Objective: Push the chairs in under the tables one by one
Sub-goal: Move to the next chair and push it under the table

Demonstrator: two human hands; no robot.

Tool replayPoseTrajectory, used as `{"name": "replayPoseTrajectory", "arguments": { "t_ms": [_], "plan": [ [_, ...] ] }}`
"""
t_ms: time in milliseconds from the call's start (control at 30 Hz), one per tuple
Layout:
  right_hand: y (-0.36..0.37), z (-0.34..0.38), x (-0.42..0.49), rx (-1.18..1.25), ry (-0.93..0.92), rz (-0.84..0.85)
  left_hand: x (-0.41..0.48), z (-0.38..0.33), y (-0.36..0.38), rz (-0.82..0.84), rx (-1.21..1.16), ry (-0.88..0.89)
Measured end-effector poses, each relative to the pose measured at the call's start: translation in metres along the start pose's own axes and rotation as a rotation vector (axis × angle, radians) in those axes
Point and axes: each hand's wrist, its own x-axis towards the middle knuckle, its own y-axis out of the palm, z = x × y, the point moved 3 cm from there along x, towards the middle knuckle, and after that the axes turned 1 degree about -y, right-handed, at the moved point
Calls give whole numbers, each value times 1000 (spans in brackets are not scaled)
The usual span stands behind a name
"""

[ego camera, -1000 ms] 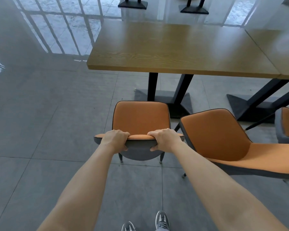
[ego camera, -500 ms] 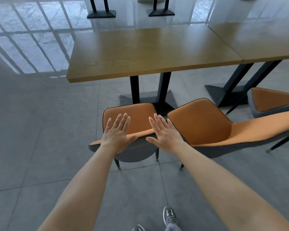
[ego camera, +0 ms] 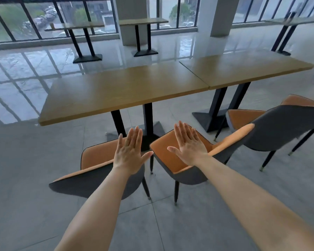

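Observation:
Two wooden tables stand end to end, the left table (ego camera: 116,95) and the right table (ego camera: 243,69). In front of the left table stand two orange chairs with grey backs: the left chair (ego camera: 96,160) and the middle chair (ego camera: 181,163). A third chair (ego camera: 288,124) stands by the right table, with an orange seat behind it. My left hand (ego camera: 130,153) is flat and open above the left chair's back. My right hand (ego camera: 188,144) is flat and open over the middle chair's seat. Neither hand holds anything.
Black pedestal legs (ego camera: 149,120) hold up the left table behind the chairs. More tables (ego camera: 83,26) stand far back by the windows, near a white pillar (ego camera: 130,19). Grey tiled floor (ego camera: 34,169) lies open to my left.
Both hands let go of the left chair's back and lifted with fingers spread. My view rose and swung right, so the far room and the third chair show now.

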Motion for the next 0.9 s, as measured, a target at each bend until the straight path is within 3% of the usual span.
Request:
{"name": "replayPoseTrajectory", "arguments": {
  "t_ms": [400,667,900],
  "plan": [
    [-13,-228,-76,-36,75,20,58,-256,-4,-34,-65,51],
    [11,-311,-47,19,-10,116,126,-327,32,64,-16,105],
    [36,-351,1,-6,-108,200,180,-345,72,183,-29,56]
  ]
}}
